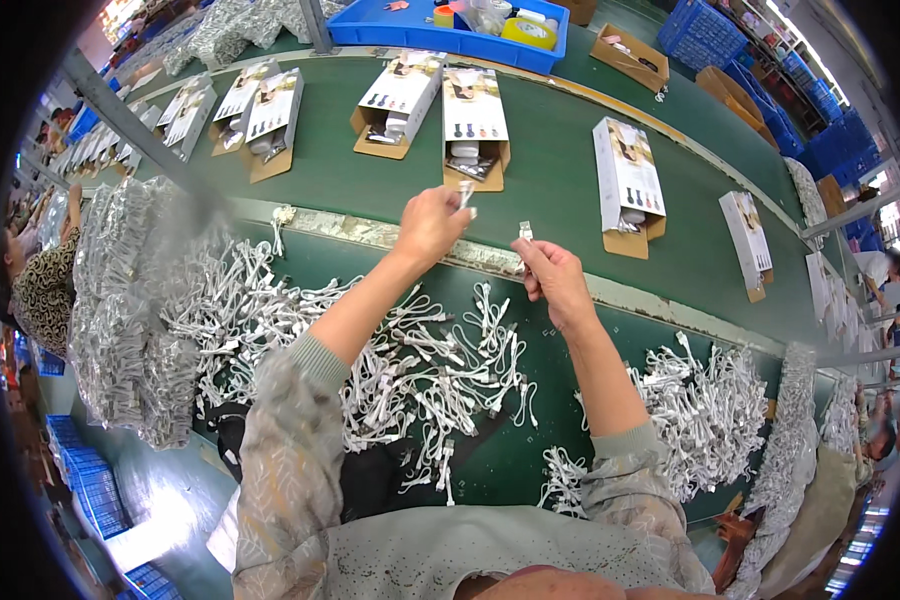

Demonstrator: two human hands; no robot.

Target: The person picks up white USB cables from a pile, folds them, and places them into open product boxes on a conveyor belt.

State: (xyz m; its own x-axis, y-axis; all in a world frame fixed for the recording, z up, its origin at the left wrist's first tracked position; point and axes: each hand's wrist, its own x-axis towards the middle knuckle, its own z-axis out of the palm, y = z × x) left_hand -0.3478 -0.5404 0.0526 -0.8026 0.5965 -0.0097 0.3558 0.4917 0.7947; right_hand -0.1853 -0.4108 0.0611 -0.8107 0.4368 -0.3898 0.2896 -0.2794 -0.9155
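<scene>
My left hand (430,228) reaches over the near edge of the green conveyor belt, its fingers closed on a bundled white cable (466,192). Just beyond it stands an open white box (475,108), with a white device and a dark packet showing at its near end. To the right, my right hand (558,283) pinches another white cable (526,232), its plug end pointing up above the belt's rail. Most of that cable is hidden by the fingers. Below both hands lies a loose heap of bundled white cables (410,370) on the green table.
More open white boxes (630,185) line the green belt (550,150). A second cable pile (705,420) lies at right, and plastic-wrapped bundles (130,310) at left. A blue tray (440,38) with tape rolls sits at the back. A metal post (130,120) slants at left. Other people sit at both sides.
</scene>
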